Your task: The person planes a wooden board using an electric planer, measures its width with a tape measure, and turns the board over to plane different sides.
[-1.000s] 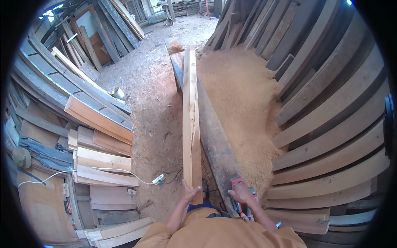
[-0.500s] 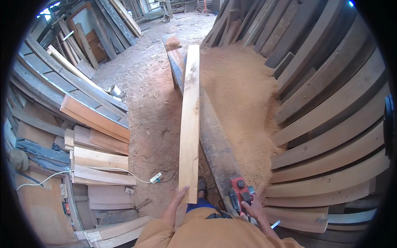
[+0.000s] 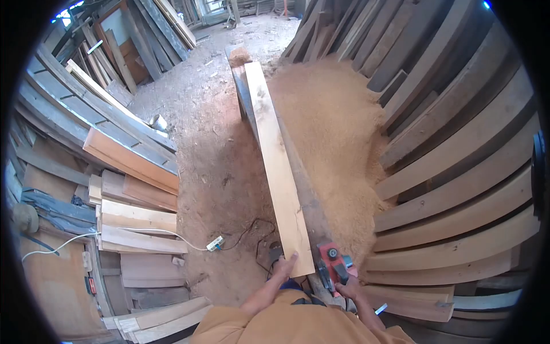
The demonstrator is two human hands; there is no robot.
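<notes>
A long pale wooden board (image 3: 279, 166) lies lengthwise over a dark, worn bench plank (image 3: 306, 200), nearly in line with it. My left hand (image 3: 285, 266) grips the board's near end at its left edge, thumb on top. On the bench's near end, just right of the board, sits a red and black electric planer (image 3: 334, 265). My right hand (image 3: 348, 288) is wrapped round its rear handle. The planer's underside is hidden.
Sawdust (image 3: 326, 132) is heaped right of the bench. Many boards (image 3: 458, 229) lean along the right side. Stacked planks (image 3: 140, 221) line the left. A power strip (image 3: 215, 243) with cables lies on the ground to the left. Shavings (image 3: 239, 55) sit on the bench's far end.
The board has swung: its near end moved right, its far end left, bringing it over the bench. My left hand moved right with it. The planer and right hand stay about where they were.
</notes>
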